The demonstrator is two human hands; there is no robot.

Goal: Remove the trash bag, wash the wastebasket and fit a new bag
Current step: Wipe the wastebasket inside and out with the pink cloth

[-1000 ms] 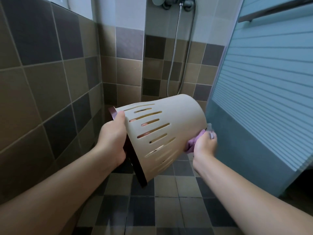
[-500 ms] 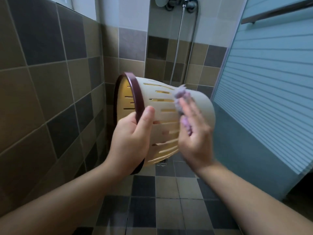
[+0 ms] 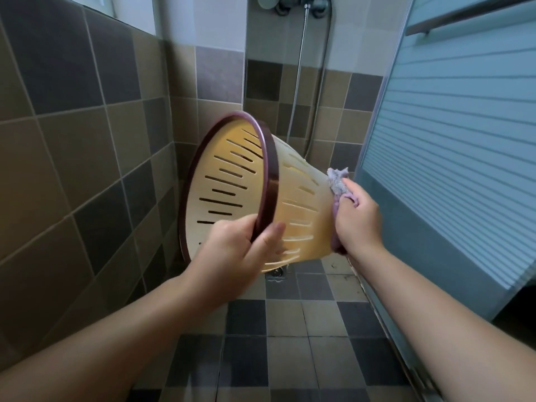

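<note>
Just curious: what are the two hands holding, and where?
The left hand grips the wastebasket by its dark rim; the right hand holds a purple cloth against its base.

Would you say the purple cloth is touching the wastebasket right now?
Touching. The head view shows the right hand pressing the purple cloth against the base end of the wastebasket, with no gap visible between them.

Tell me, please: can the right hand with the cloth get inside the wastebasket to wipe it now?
Probably yes. The wastebasket opening faces the person and nothing covers it; the right hand holding the cloth must only come around from the base.
</note>
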